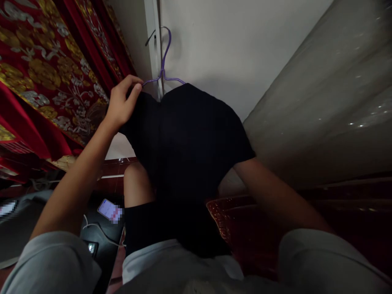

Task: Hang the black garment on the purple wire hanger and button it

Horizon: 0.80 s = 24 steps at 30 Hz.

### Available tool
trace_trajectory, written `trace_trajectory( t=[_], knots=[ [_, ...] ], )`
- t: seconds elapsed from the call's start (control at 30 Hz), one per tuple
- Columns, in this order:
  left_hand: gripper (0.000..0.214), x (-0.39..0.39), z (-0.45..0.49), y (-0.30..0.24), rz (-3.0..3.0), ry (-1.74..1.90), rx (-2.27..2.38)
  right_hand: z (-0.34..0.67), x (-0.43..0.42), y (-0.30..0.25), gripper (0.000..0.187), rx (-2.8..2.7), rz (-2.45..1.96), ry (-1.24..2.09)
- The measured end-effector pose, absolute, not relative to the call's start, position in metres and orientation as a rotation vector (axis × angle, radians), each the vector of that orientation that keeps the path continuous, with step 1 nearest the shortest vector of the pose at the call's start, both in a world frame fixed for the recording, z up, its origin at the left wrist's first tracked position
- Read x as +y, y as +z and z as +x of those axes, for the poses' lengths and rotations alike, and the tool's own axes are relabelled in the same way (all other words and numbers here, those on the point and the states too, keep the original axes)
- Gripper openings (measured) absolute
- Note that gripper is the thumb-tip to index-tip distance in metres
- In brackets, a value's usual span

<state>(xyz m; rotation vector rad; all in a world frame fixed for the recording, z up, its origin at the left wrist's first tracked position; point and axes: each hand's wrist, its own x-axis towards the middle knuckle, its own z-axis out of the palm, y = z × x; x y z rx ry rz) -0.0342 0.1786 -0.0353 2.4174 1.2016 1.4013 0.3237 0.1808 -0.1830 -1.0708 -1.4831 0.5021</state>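
A black t-shirt (pixel 190 139) hangs on a purple wire hanger (pixel 164 61) held up in front of a white wall. My left hand (pixel 124 102) is raised and pinches the shirt's left shoulder where the hanger's arm comes out. My right arm reaches up under the shirt from the lower right, and my right hand is hidden inside the fabric. The hanger's hook stands up near a white vertical pipe.
A red curtain (pixel 45 69) with gold and silver flowers hangs at the left. A pale sheer curtain (pixel 330 102) fills the right. A phone (pixel 109 210) with a lit screen and a white cable lie on a dark surface at lower left.
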Motion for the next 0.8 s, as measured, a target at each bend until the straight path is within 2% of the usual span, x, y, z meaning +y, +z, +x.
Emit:
trace_trajectory(
  t=[0.03, 0.07, 0.17, 0.2, 0.3, 0.33, 0.43, 0.5, 0.53, 0.63, 0.73, 0.8],
  knots=[
    [0.021, 0.178, -0.044, -0.037, 2.410, 1.424, 1.244, 0.324, 0.177, -0.177, 0.025, -1.449, -1.065, 0.532],
    [0.021, 0.178, -0.053, -0.041, 2.391, 1.438, 1.293, 0.325, 0.173, -0.169, 0.033, -1.427, -1.057, 0.565],
    [0.023, 0.180, -0.066, -0.058, 2.310, 1.424, 1.389, 0.323, 0.155, -0.139, 0.075, -1.379, -0.995, 0.828],
    [0.022, 0.182, -0.065, -0.062, 2.300, 1.415, 1.393, 0.321, 0.149, -0.127, 0.074, -1.341, -0.979, 0.898],
    [0.010, 0.185, -0.048, -0.060, 2.320, 1.472, 1.372, 0.315, 0.137, -0.098, 0.030, -1.232, -0.959, 0.818],
    [0.006, 0.183, -0.038, -0.054, 2.332, 1.526, 1.360, 0.313, 0.135, -0.091, 0.022, -1.219, -0.956, 0.722],
    [0.020, 0.163, -0.006, -0.026, 2.323, 1.764, 1.268, 0.311, 0.123, -0.081, 0.025, -1.207, -0.895, 0.548],
    [0.016, 0.139, 0.015, -0.009, 2.213, 1.845, 1.164, 0.309, 0.104, -0.079, 0.029, -1.265, -0.839, 0.470],
    [0.011, 0.124, 0.024, -0.003, 2.115, 1.795, 1.112, 0.307, 0.090, -0.078, 0.033, -1.351, -0.811, 0.447],
    [0.026, 0.079, 0.037, -0.002, 1.675, 1.534, 0.956, 0.290, 0.043, -0.070, 0.047, -1.932, -0.719, 0.606],
    [0.011, 0.035, 0.027, -0.016, 1.283, 1.340, 0.916, 0.267, 0.015, -0.062, 0.051, -2.506, -0.492, 0.971],
    [0.009, 0.010, 0.008, -0.024, 1.162, 1.102, 0.982, 0.254, 0.020, -0.066, 0.050, -2.504, -0.428, 1.035]
  ],
)
